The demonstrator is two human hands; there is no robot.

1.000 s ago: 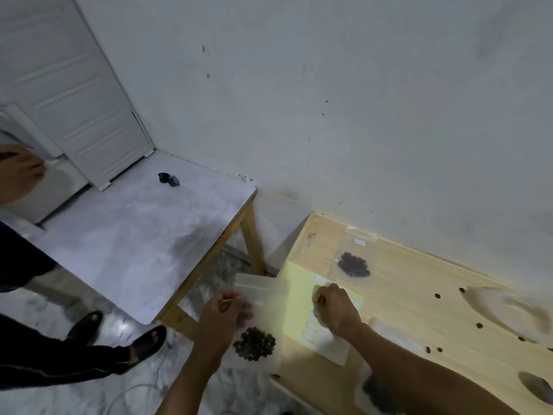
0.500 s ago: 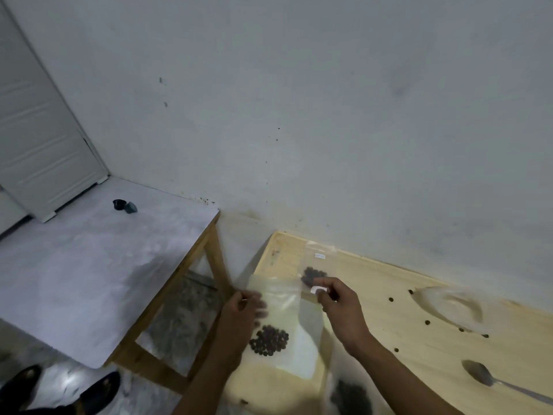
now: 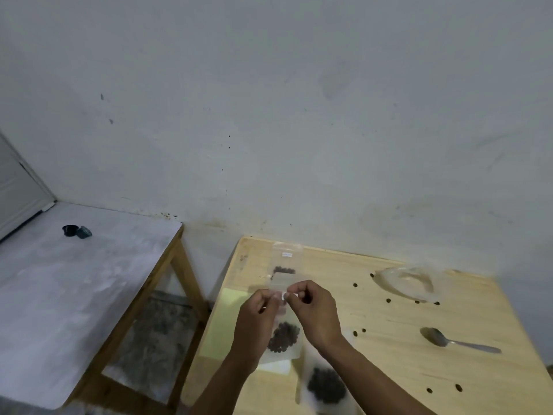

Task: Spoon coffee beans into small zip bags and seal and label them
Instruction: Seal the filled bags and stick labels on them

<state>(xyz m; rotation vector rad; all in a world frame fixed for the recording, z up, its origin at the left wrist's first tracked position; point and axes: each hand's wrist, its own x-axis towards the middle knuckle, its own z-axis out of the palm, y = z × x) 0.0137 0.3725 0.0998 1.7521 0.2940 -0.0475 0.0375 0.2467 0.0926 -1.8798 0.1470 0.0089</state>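
Above the wooden table point(image 3: 389, 319) my left hand point(image 3: 257, 319) grips a small clear zip bag point(image 3: 284, 339) with dark coffee beans in its bottom. My right hand point(image 3: 317, 310) pinches a small white label point(image 3: 284, 295) against the bag's upper part, fingertips of both hands nearly touching. Another bag of beans with a white label point(image 3: 285, 263) lies flat near the table's far edge. A third bag of beans point(image 3: 326, 384) lies under my right forearm. A pale yellow label sheet point(image 3: 227, 319) lies under my left hand.
A metal spoon point(image 3: 449, 344) lies at the right. A crumpled clear plastic bag point(image 3: 410, 283) sits at the back right, with loose beans point(image 3: 388, 300) scattered about. At left stands a grey-topped table point(image 3: 74, 295) with a small dark cup point(image 3: 71, 230). The wall runs right behind.
Both hands moved right with the bag, which went from beyond the table's left edge to above the table. My right hand left the yellow sheet and brought a white label to the bag.
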